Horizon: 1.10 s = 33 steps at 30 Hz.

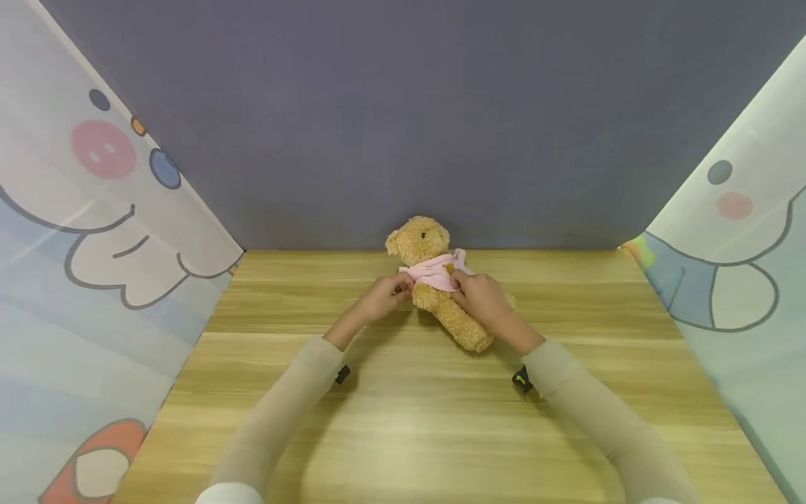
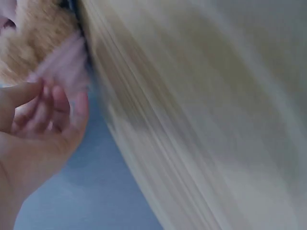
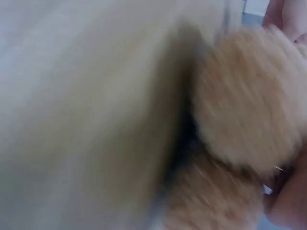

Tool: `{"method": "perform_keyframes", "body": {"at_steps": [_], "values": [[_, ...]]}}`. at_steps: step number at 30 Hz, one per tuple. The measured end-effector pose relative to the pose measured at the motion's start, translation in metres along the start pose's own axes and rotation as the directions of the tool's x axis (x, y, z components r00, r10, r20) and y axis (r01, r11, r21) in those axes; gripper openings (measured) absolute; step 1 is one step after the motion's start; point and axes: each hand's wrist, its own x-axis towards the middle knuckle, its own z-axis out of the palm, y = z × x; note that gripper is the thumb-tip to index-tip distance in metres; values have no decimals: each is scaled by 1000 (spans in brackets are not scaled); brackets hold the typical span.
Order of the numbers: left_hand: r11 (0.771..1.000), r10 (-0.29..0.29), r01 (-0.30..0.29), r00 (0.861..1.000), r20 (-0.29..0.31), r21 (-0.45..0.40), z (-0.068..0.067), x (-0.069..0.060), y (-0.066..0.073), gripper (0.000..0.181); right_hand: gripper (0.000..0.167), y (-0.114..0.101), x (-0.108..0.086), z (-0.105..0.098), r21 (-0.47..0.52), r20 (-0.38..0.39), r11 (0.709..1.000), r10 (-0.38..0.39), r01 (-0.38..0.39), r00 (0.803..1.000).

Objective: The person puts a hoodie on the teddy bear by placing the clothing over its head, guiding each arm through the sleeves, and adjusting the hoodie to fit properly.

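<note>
Nearest me, the wood-grain table (image 1: 403, 434) spreads in front of the teddy bear (image 1: 446, 308). On either side of the bear, I see the left hand (image 1: 385, 297) and right hand (image 1: 481, 297) pinching its pink shirt (image 1: 433, 271); the bear lies just before the dark grey wall (image 1: 434, 126).

Perhaps a booth (image 1: 428, 119), 2 cartoon-printed walls (image 1: 88, 231)

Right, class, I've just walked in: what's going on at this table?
A person is handling the pink shirt on a teddy bear. The left hand pinches fabric at one side, and the right hand grips the lower edge. The shirt is around the bear's upper body; the bear is at the far side of the wooden table.
</note>
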Motion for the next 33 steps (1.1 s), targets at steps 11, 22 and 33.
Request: {"method": "perform_keyframes", "body": {"at_steps": [11,22,33], "values": [[999,-43,40,993,-106,-25,5,10,12,27,46,-36,18,-12,-78,133,997,16,-5,991],[991,-75,59,989,-131,-121,1,5,-3,26,51,-35,36,2,-114,117,993,48,-34,992],[995,-101,91,944,-313,-46,19,8,5,18,60,-34,33,-4,-119,154,993,43,-24,987]]}}
